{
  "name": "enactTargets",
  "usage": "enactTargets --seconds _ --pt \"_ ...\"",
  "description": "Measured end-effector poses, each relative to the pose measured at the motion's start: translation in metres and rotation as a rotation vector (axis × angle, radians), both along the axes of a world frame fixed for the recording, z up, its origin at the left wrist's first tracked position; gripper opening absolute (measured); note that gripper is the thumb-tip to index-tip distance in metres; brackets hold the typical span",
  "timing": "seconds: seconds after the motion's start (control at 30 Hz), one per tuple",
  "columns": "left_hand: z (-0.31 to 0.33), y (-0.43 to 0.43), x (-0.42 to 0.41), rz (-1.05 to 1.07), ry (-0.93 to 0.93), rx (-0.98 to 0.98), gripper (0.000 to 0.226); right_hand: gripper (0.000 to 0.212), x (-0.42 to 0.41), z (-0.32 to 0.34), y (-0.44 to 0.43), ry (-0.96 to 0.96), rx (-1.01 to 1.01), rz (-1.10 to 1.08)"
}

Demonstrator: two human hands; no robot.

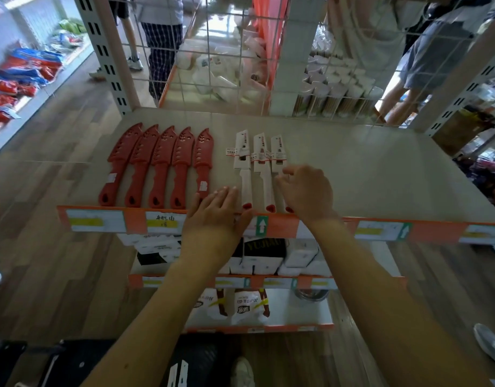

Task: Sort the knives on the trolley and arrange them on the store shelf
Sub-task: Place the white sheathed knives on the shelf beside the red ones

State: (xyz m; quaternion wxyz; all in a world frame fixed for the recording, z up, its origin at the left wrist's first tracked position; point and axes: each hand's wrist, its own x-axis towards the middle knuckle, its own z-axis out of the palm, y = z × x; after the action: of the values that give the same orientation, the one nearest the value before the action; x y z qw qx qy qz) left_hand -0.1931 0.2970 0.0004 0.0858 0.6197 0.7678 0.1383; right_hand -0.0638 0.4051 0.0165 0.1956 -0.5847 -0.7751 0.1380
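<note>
Right hand (pixel 306 192), centre of frame: fingers curled down over the handle of the third white knife (pixel 278 153), apparently nudging or pinching it; palm hides the contact, so a real grip can't be confirmed. Left hand (pixel 217 212), just left of it: flat, fingers spread, holding nothing, resting at the shelf's front lip (pixel 324 227) between the last red knife and the first white one.

Three white knives in card sleeves sit side by side at centre, handles toward the lip, red butt tips almost at the edge. Five red sheathed knives (pixel 157 166) fan out in a row centre-left, same orientation. The right half of the shelf top (pixel 380 169) is bare. More white-packaged knives (pixel 178 374) show at bottom centre, likely on the trolley, so the task looks partway done.

Risks, as judgement:
- Right hand pushing the third knife sideways could knock its neighbour; the sleeves nearly touch, so the row skews.
- Handles sit close to the lip; a pull toward the camera may slide one off onto the lower shelves (pixel 268 263).
- Left hand's thumb is next to the fifth red knife; a sweep left would disturb that row.
- Card sleeves look loose; lifting by the handle may leave a sleeve behind and bare the blade.
</note>
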Motion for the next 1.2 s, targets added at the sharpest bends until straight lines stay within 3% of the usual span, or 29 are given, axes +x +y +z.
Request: enactTargets --seconds 0.2,0.43,0.6,0.73,1.0,1.2 --pt "0.008 -0.027 -0.010 -0.070 0.012 0.078 0.061 0.036 -0.005 0.014 -0.053 -0.075 -0.080 -0.077" --pt "-0.024 -0.103 -0.013 -0.136 0.008 0.136 0.060 0.030 -0.007 -0.029 -0.149 -0.024 0.096 -0.067" --pt "-0.072 -0.155 -0.027 -0.126 0.018 -0.043 0.060 0.045 -0.016 -0.067 -0.214 -0.124 -0.190 0.029" --pt "-0.115 -0.194 -0.039 -0.073 -0.055 -0.181 0.062 0.042 -0.015 -0.106 -0.257 -0.192 -0.343 0.091" --pt "-0.188 -0.307 -0.037 0.096 -0.142 -0.380 0.061 0.037 0.000 -0.177 -0.345 -0.211 -0.424 0.164" --pt "-0.229 -0.359 -0.017 0.104 -0.095 -0.438 0.060 0.039 0.009 -0.219 -0.399 -0.262 -0.541 0.213"
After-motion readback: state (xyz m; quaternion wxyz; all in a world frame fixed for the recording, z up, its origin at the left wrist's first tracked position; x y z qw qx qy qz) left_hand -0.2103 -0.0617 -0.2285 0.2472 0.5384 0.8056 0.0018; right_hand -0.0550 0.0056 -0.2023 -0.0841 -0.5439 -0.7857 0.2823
